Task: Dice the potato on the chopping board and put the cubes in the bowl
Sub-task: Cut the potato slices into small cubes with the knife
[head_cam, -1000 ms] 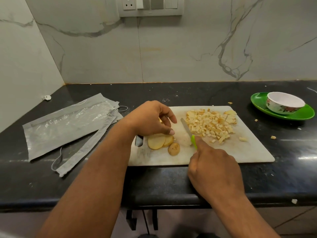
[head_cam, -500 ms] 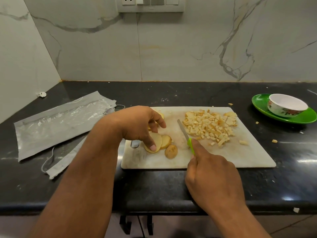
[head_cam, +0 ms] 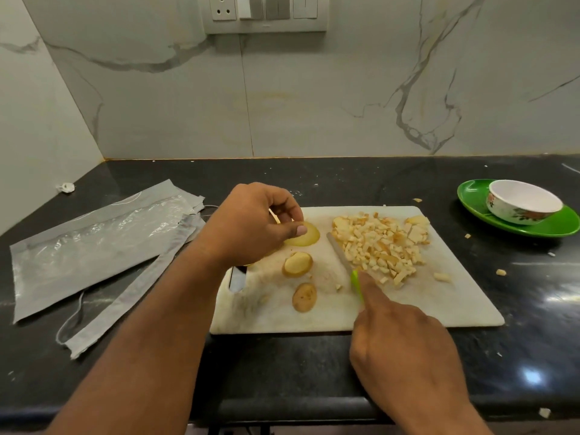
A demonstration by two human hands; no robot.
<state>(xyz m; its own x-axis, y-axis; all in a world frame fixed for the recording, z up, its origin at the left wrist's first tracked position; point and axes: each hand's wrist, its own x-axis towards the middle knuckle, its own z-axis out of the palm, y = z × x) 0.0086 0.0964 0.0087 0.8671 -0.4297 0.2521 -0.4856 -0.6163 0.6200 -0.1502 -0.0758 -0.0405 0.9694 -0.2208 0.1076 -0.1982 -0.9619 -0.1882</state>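
Knife [head_cam: 340, 254] handle mostly hidden under right hand [head_cam: 405, 346]; socket panel [head_cam: 266, 14] cut by top edge.

Countertop [head_cam: 314, 365]: dark polished stone, glossy, reflections seen. Wall [head_cam: 314, 98]: veined marble-look panels, smooth, satin. Chopping board [head_cam: 439, 302]: white, matt, scuffed. Knife [head_cam: 340, 254]: metal blade, green plastic handle. Bowl [head_cam: 524, 205] and saucer [head_cam: 561, 224]: glossy. Bag [head_cam: 94, 237]: crinkled clear plastic, grey edging.
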